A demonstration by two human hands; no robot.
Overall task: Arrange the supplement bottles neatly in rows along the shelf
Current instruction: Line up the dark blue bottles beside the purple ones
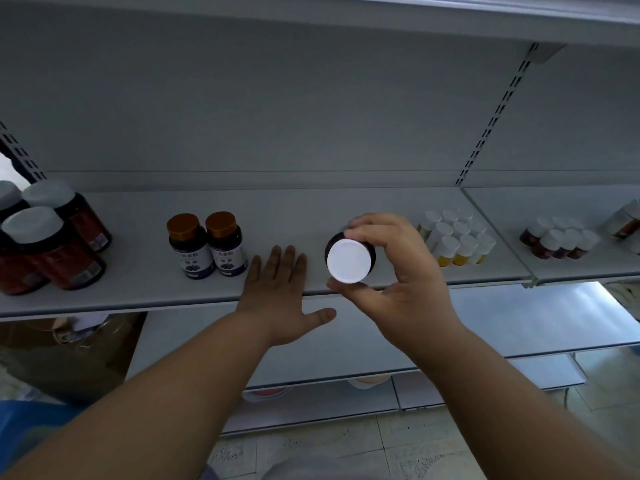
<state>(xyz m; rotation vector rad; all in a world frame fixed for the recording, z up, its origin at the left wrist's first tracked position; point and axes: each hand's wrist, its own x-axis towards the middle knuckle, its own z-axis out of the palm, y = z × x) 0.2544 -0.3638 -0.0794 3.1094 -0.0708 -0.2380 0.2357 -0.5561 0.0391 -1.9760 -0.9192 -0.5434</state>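
Right hand (pixel 391 271) pinches bottle (pixel 348 259), cap toward camera, at shelf (pixel 311 209) front edge; left hand (pixel 280 292) spread flat beside it.

Light: dim, bluish; brightest below the grey metal shelf (pixel 138 289).
Distortion: wide-angle bending at shelf's ends.
Blur: edge bottles soft.

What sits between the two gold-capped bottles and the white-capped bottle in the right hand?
Head view: only the left hand, flat and open on the shelf. The gold-capped bottles stand left of it; the right hand grips the white-capped bottle.
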